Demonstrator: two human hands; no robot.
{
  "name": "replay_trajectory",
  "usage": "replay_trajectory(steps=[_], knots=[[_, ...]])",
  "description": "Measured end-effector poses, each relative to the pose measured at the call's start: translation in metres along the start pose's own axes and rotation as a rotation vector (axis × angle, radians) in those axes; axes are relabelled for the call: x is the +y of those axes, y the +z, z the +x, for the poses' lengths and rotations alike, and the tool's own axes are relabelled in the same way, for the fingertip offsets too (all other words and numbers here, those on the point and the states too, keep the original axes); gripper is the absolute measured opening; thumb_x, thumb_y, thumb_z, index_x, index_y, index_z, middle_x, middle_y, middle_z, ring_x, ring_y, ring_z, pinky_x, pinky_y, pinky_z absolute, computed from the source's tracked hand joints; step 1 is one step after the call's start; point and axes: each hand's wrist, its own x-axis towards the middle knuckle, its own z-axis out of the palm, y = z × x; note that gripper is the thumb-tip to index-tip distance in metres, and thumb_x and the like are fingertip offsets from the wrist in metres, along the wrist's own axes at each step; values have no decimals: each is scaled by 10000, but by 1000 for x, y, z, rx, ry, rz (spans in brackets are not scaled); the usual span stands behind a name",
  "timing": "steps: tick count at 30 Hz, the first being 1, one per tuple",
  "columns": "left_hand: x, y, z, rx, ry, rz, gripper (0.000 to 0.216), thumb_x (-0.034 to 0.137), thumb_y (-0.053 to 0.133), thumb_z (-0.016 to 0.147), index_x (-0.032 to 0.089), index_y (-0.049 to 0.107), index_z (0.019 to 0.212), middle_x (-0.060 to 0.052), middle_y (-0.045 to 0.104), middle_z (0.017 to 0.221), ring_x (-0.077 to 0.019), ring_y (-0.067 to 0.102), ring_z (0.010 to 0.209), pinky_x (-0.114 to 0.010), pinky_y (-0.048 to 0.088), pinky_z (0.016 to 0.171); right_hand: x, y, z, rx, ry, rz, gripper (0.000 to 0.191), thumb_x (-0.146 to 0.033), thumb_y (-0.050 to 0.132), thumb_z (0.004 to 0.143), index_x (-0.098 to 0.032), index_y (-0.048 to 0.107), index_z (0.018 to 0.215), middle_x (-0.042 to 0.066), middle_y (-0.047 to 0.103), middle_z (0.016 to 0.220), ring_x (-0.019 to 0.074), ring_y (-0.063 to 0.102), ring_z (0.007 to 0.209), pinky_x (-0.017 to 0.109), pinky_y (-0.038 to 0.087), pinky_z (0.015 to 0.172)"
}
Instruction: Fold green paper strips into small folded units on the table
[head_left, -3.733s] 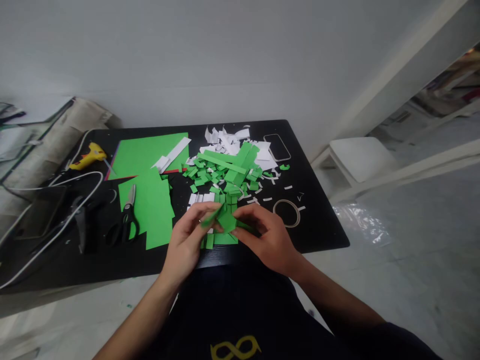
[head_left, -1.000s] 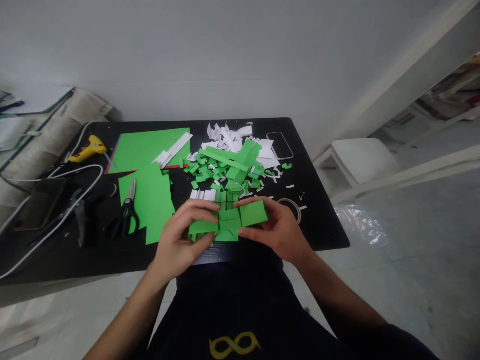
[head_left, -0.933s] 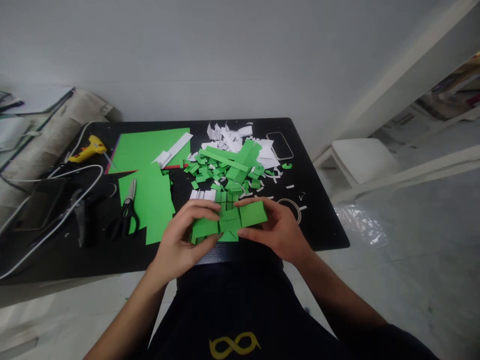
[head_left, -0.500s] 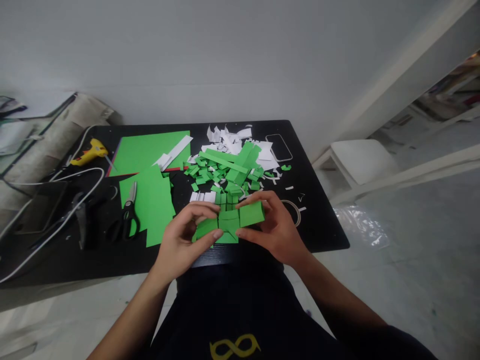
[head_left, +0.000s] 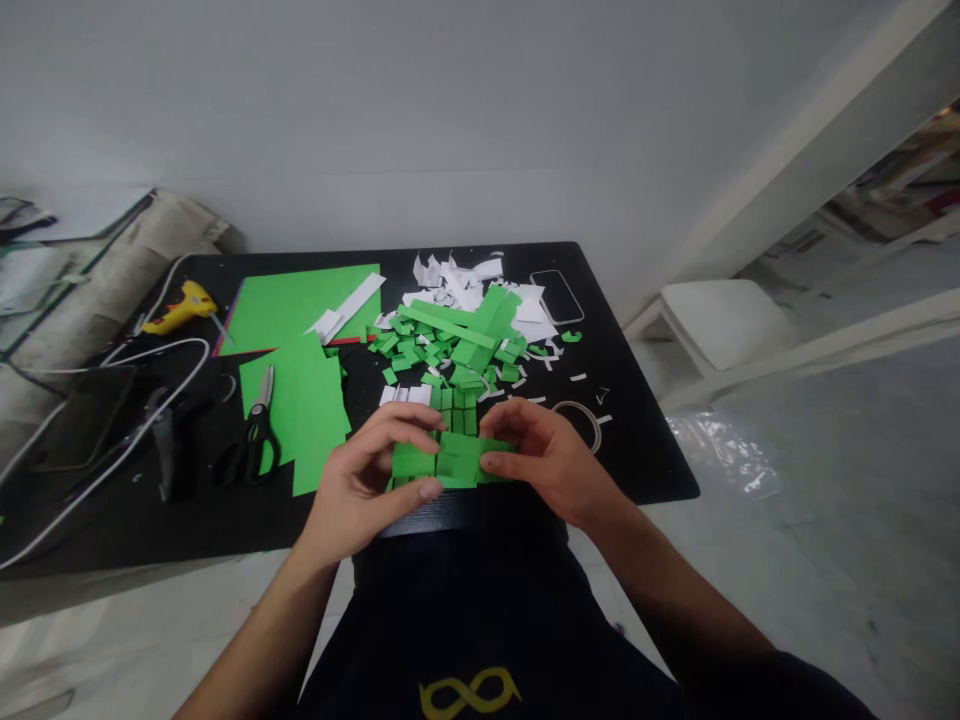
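A creased strip of green paper (head_left: 459,458) lies across the front of the black table between my two hands. My left hand (head_left: 375,470) curls around its left part, thumb low and fingers above. At the right part, my right hand (head_left: 544,458) pinches the strip between thumb and bent fingers, which hide that end. Just beyond are small folded green paper pieces (head_left: 459,410) in rows, with a folded white paper piece (head_left: 405,395) to their left. A heap of green paper scraps (head_left: 420,345) spreads farther back.
Black-handled scissors (head_left: 259,425) lie on green sheets (head_left: 319,420) at left. Beyond are a yellow glue gun (head_left: 184,308) and a white cable (head_left: 176,375). White paper scraps (head_left: 457,280), a phone-shaped outline (head_left: 557,296) and a tape ring (head_left: 589,425) lie to the back and right.
The strip's right section, raised and folded before, now lies flatter. My right hand has come down and slightly left with it; my left hand has barely moved.
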Motion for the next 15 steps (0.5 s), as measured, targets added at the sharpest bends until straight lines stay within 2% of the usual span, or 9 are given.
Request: replay_trajectory(steps=[2, 4, 6, 8, 10, 12, 15], knots=[[-2, 0, 1, 48, -8, -46, 169, 251, 828, 909, 241, 808, 1076, -111, 705, 1273, -272, 682, 1216, -392, 570, 1045, 0, 0, 0, -20, -5, -8, 318, -209, 1008, 713, -264, 796, 943, -27, 717, 948, 128, 690, 905, 249, 590, 825], [-6, 2, 2, 157, -48, -103, 185, 276, 794, 944, 251, 806, 1127, -103, 706, 1310, -271, 678, 1250, -396, 549, 1093, -1, 0, 0, -43, -13, -30, 279, -196, 988, 737, -254, 788, 924, -28, 704, 927, 123, 678, 880, 250, 584, 823], [-10, 5, 5, 292, -134, -174, 229, 308, 796, 948, 269, 791, 1174, -83, 708, 1335, -271, 669, 1296, -403, 536, 1130, -2, 1, 1, -54, -24, -43, 259, -175, 959, 764, -253, 783, 936, -28, 692, 923, 119, 667, 868, 249, 575, 810], [-12, 8, 7, 376, -269, -247, 297, 376, 820, 930, 271, 768, 1202, -75, 712, 1345, -282, 674, 1308, -417, 558, 1111, -2, 2, 1, -48, -53, -57, 271, -146, 935, 775, -257, 780, 967, -28, 682, 930, 119, 656, 871, 248, 564, 800], [-13, 13, 8, 379, -412, -312, 421, 483, 852, 884, 250, 747, 1218, -87, 732, 1303, -287, 718, 1220, -419, 602, 1027, 0, 4, 0, -41, -89, -72, 289, -127, 916, 783, -261, 772, 995, -27, 674, 933, 123, 650, 871, 258, 562, 800], [-12, 17, 9, 314, -544, -340, 555, 585, 873, 826, 220, 735, 1221, -95, 766, 1179, -263, 754, 1058, -384, 626, 906, 2, 6, -1, -42, -117, -94, 292, -123, 896, 800, -264, 757, 1015, -26, 671, 934, 132, 656, 874, 281, 571, 823], [-11, 23, 9, 248, -633, -331, 622, 641, 882, 791, 206, 720, 1204, -48, 763, 936, -193, 722, 836, -307, 596, 772, 7, 9, -3, -58, -139, -154, 287, -132, 862, 836, -264, 730, 1055, -17, 677, 961, 146, 674, 910, 315, 581, 884]])
